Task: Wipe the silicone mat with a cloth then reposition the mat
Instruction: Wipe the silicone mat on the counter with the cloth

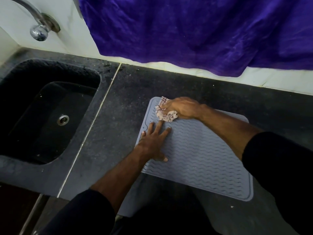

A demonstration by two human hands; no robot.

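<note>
Grey silicone mat lies on the dark counter; left hand presses flat on it, right hand grips a crumpled cloth at its far corner.

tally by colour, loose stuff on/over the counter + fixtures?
Grey: 1, silicone mat
Pink-white checked: 1, cloth
Purple: 1, hanging fabric
Black: 1, sink
Chrome: 1, tap
Total: 5
</note>
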